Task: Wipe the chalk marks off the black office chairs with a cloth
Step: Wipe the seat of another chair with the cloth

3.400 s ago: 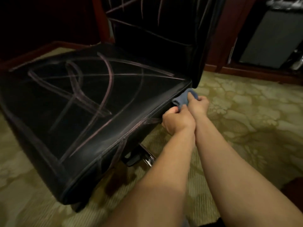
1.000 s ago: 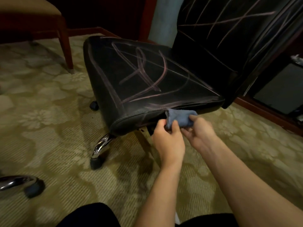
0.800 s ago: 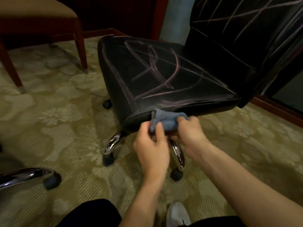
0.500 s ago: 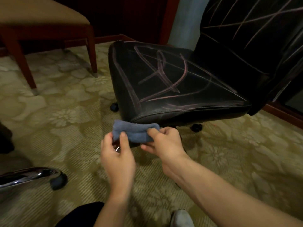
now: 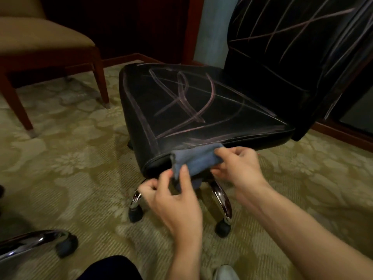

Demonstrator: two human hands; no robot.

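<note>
Both forearms reached forward; left hand (image 5: 173, 201) pinched cloth (image 5: 196, 161) with curled fingers, right hand (image 5: 239, 167) gripped its other end.

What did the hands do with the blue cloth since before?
Both hands lifted the cloth from below the seat back up against its front edge. The left hand and right hand still hold it. The chalk marks on the seat are unchanged.

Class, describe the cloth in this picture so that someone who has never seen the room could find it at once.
Start at the black office chair scrawled with chalk marks. At its seat's near edge, the left hand and right hand hold the cloth between them. It is the only blue, soft, folded thing there.
</note>
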